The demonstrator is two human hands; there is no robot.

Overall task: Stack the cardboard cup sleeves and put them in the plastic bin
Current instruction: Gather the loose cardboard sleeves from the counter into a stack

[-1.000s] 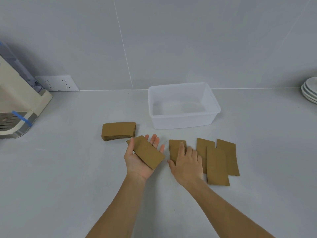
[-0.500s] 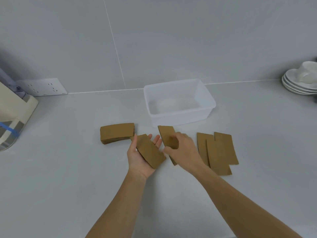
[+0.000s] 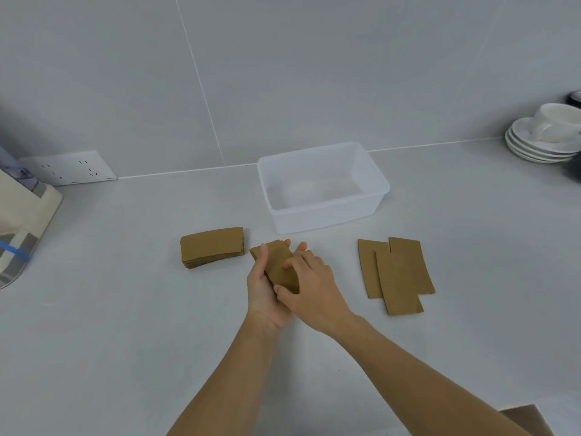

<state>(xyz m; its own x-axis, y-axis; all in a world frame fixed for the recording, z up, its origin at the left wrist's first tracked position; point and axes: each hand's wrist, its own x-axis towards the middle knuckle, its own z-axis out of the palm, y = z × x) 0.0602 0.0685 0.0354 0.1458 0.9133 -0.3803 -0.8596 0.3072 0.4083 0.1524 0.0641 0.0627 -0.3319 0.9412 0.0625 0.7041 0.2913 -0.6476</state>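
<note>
My left hand (image 3: 262, 291) cradles a small pile of brown cardboard cup sleeves (image 3: 278, 262) in its palm, thumb curled over the left edge. My right hand (image 3: 314, 287) presses on top of that pile, fingers and thumb gripping its near end. A neat stack of sleeves (image 3: 212, 248) lies on the counter to the left of my hands. Three loose sleeves (image 3: 397, 273) lie overlapping on the counter to the right. The clear plastic bin (image 3: 323, 212) stands empty behind my hands.
A cream appliance (image 3: 22, 221) with blue tape sits at the left edge. A wall socket (image 3: 67, 168) is behind it. White saucers with a cup (image 3: 547, 136) stand at the far right. A brown corner (image 3: 528, 421) shows at the bottom right.
My right hand lifted one sleeve from the counter, carried it left and laid it on the pile in my left hand. The view shifted slightly left, so things sit further right in frame.
</note>
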